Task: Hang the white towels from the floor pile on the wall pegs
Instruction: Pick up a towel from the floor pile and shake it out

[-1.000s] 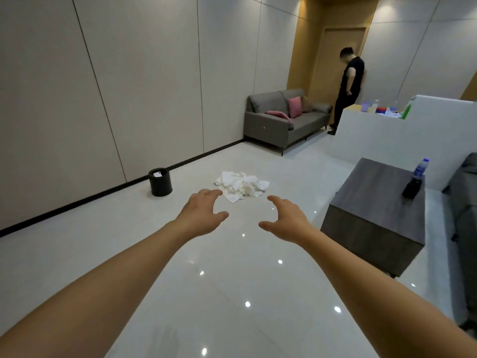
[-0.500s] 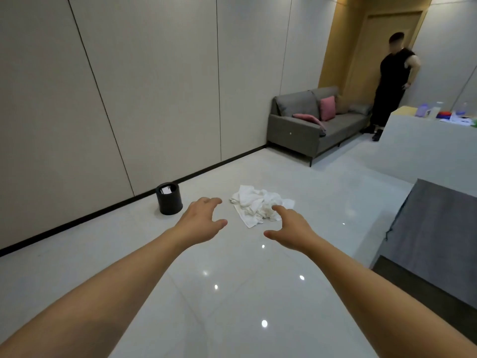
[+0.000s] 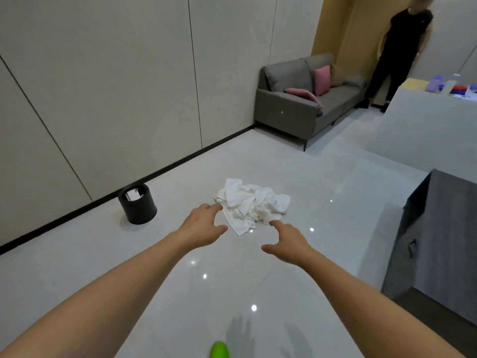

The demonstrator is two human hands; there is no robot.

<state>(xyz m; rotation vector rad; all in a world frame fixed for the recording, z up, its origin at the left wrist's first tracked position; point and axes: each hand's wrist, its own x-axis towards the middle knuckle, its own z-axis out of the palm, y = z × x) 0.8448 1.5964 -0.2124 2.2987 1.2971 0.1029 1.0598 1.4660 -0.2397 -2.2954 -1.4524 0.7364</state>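
Note:
A crumpled pile of white towels (image 3: 251,205) lies on the glossy pale floor a short way ahead. Both my arms reach forward toward it. My left hand (image 3: 202,226) hovers at the pile's near left edge, fingers spread and loosely bent, holding nothing. My right hand (image 3: 287,242) hovers just in front of the pile's near right side, fingers also spread and empty. Neither hand clearly touches the cloth. No wall pegs show in this view.
A small black bin (image 3: 137,204) stands by the left wall's dark baseboard. A grey sofa (image 3: 307,99) with pink cushions sits at the far wall; a person in black (image 3: 397,52) stands beside it. A dark grey cabinet (image 3: 438,244) is close on the right, a white counter (image 3: 426,125) behind it.
I have moved closer to the towel pile, which now looks larger and nearer. Both hands stay outstretched and empty, now level with the pile's near edge.

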